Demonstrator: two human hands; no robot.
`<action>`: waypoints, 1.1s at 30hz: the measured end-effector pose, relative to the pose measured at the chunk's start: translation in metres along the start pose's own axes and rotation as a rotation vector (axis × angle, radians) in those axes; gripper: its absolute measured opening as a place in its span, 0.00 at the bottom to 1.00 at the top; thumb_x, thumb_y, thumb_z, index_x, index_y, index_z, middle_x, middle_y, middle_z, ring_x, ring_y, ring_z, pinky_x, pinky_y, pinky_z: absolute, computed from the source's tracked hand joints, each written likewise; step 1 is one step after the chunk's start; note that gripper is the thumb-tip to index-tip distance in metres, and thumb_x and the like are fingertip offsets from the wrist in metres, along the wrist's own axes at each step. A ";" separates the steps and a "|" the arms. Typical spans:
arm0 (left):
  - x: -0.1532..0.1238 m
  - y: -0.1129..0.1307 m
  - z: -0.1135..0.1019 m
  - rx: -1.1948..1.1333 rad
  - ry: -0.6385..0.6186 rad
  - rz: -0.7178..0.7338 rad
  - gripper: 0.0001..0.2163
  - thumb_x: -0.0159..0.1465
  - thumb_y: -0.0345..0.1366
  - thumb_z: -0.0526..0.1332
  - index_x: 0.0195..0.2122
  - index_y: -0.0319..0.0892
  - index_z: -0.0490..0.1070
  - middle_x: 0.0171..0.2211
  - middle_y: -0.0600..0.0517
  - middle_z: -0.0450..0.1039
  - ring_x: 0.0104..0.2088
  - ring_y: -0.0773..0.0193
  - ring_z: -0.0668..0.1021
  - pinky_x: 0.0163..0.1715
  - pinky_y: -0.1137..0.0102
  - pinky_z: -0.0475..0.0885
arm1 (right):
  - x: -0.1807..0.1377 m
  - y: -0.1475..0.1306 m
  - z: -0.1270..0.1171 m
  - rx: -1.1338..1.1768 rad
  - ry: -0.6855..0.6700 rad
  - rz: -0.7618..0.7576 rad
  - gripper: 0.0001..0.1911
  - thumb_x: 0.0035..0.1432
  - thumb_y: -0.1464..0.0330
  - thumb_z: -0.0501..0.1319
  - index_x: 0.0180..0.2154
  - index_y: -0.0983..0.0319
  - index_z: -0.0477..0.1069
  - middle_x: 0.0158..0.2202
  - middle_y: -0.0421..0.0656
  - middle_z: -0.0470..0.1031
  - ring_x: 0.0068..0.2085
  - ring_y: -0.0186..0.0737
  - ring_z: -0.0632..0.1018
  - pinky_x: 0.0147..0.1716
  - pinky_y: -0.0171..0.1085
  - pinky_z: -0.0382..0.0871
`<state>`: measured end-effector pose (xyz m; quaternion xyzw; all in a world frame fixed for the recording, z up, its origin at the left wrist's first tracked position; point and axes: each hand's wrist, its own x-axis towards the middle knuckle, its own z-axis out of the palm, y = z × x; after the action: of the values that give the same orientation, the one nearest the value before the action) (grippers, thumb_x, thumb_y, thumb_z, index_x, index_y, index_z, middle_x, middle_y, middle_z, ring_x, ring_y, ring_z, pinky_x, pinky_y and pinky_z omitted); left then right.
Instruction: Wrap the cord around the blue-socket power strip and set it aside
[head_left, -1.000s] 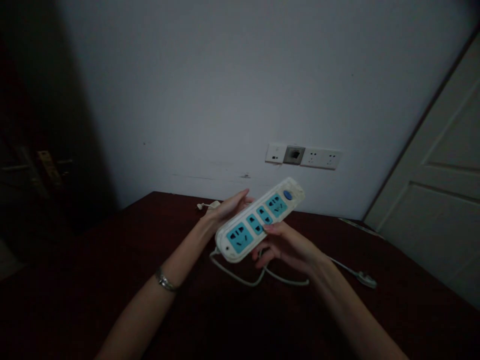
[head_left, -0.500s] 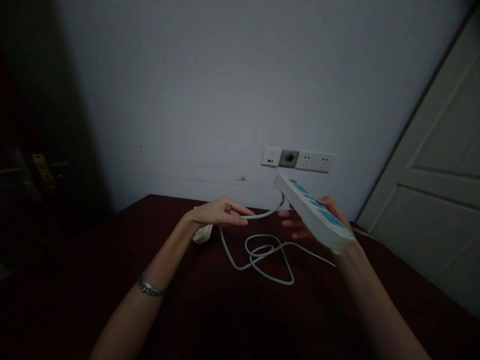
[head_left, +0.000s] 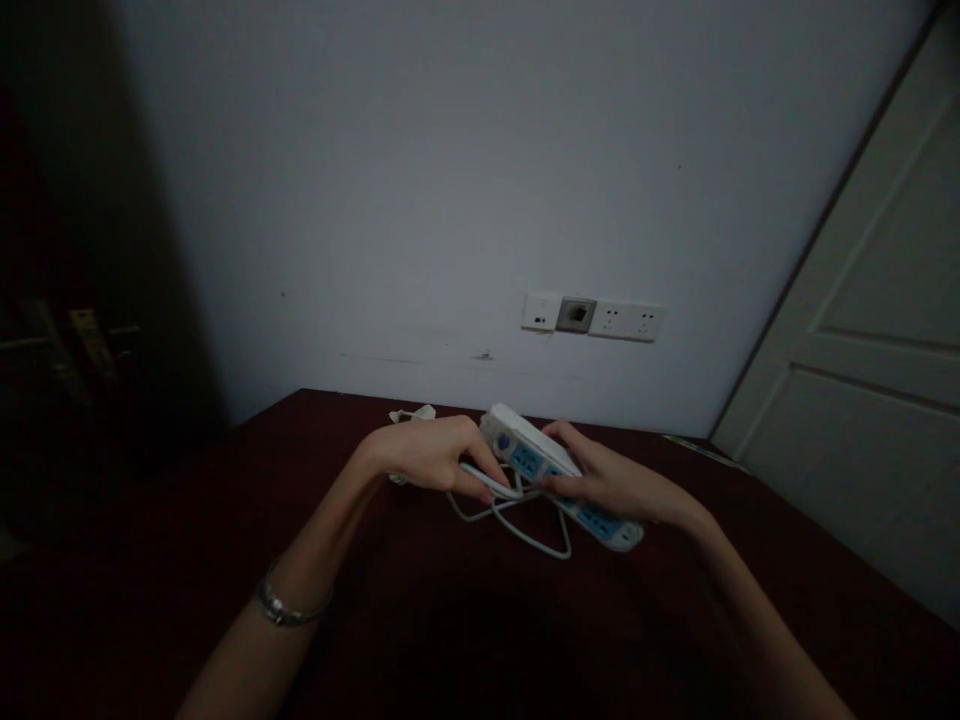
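My right hand [head_left: 600, 480] grips a white power strip [head_left: 527, 432] across its middle, thumb on the socket face and fingers behind. The strip is tilted, its blue sockets turned toward me and its lower end pointing right. Between the thumb and fingers of my left hand [head_left: 442, 452] is the white power cord [head_left: 491, 483], pinched close to the strip's left end. More of the cord loops below, over the dark red tabletop [head_left: 360, 590]. Part of a white object [head_left: 424, 411] shows behind my left hand; the hand covers the rest.
A row of wall outlets [head_left: 626, 321] sits on the pale wall above the table's back edge. At the right stands a white panelled door [head_left: 877, 400]. A flat strip-like item [head_left: 701, 450] lies at the table's back right corner.
The power strip has come down and left, turning its sockets toward me. My right hand now grips it over its face. The cord in my left hand is bent back in a tighter loop.
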<state>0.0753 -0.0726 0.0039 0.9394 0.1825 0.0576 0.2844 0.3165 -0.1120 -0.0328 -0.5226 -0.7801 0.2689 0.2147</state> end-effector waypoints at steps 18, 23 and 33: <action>0.030 -0.059 0.005 -0.351 0.461 0.115 0.09 0.53 0.37 0.64 0.31 0.39 0.79 0.28 0.48 0.78 0.29 0.68 0.76 0.28 0.76 0.69 | -0.013 -0.010 -0.010 0.222 -0.599 -0.144 0.26 0.45 0.66 0.67 0.49 0.60 0.71 0.39 0.41 0.76 0.36 0.35 0.76 0.33 0.29 0.68; 0.031 -0.068 0.009 -0.387 0.723 0.126 0.10 0.52 0.40 0.65 0.27 0.37 0.78 0.27 0.47 0.78 0.29 0.66 0.76 0.28 0.75 0.69 | -0.011 -0.004 -0.003 0.310 -0.648 -0.042 0.26 0.44 0.67 0.67 0.49 0.61 0.71 0.38 0.41 0.76 0.34 0.35 0.76 0.31 0.30 0.70; 0.045 -0.071 0.013 -0.287 0.818 0.120 0.10 0.52 0.40 0.65 0.29 0.38 0.78 0.30 0.48 0.78 0.32 0.64 0.77 0.36 0.72 0.70 | -0.007 -0.005 0.004 0.356 -0.677 -0.062 0.28 0.42 0.69 0.68 0.49 0.60 0.72 0.40 0.41 0.77 0.36 0.36 0.77 0.33 0.32 0.71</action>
<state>0.0979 -0.0074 -0.0460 0.7991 0.2152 0.4663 0.3125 0.3130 -0.1210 -0.0332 -0.3347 -0.7634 0.5510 0.0402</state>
